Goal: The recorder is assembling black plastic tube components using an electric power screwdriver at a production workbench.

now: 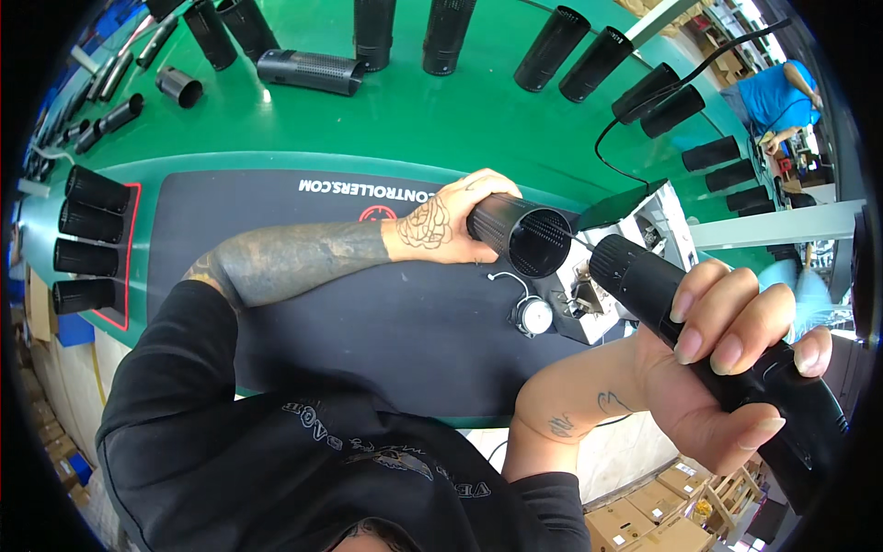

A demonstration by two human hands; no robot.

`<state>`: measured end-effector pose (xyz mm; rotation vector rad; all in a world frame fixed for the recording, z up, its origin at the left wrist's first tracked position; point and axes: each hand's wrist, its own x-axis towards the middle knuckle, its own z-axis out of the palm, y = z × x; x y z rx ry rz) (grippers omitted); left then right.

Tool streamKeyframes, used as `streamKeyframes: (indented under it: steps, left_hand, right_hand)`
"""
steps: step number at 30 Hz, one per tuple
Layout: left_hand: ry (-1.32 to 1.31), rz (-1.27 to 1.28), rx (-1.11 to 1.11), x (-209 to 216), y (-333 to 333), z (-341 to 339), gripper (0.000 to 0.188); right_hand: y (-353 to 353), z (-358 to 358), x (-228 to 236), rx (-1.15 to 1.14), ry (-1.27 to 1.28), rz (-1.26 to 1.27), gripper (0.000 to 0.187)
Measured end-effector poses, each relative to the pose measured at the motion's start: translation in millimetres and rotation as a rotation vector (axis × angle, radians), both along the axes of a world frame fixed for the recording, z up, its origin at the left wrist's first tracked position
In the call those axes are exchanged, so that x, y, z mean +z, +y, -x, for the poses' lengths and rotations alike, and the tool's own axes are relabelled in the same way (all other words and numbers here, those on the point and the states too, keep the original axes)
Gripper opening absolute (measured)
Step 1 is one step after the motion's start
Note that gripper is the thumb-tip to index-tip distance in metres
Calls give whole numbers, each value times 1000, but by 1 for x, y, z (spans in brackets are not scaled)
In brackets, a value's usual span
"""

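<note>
The right hand (713, 368) has its grip wrapped round a thick black power screwdriver (639, 281), its thin shaft pointing into the open end of a black perforated metal cylinder (520, 235). The left hand (451, 216) grips that cylinder by its far end, holding it tilted above a dark grey mat (368, 322). Whether the driver's tip is seated on anything inside cannot be told. Just beside, a small round silver-and-white part with a pale cable (533, 316) lies loose on the mat, near a white open box (671, 221). Farther out, similar black cylinders (372, 35) stand along the green bench (515, 147), and four more (87, 267) lie at its left. Judging by this, fastening on the held cylinder seems under way, unfinished; the loose part looks unfitted.
</note>
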<state>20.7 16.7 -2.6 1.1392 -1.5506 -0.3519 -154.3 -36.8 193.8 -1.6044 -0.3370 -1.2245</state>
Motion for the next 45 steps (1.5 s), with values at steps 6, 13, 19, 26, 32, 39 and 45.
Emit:
streamKeyframes:
  steps: [6, 13, 19, 26, 32, 39, 45]
  left_hand:
    - [-25, -2, 19, 2, 2, 0, 67]
    - [-37, -5, 24, 0, 2, -1, 67]
    - [14, -63, -26, 0, 3, 3, 65]
    - [-138, 6, 70, 1, 6, 1, 71]
    - [101, -102, 117, 1, 1, 5, 64]
    - [128, -80, 69, -4, 2, 4, 63]
    - [96, -93, 50, -4, 1, 5, 64]
  right_hand:
    - [-2, 2, 2, 49, 12, -18, 37]
    - [2, -9, 2, -12, 131, 60, 34]
    - [-6, -5, 2, 28, 144, 84, 31]
    - [8, 11, 16, 110, 1, -161, 39]
    - [35, 83, 41, -14, -235, -89, 34]
    - [8, 63, 27, -210, 94, -166, 34]
    - [6, 58, 28, -128, 144, -290, 35]
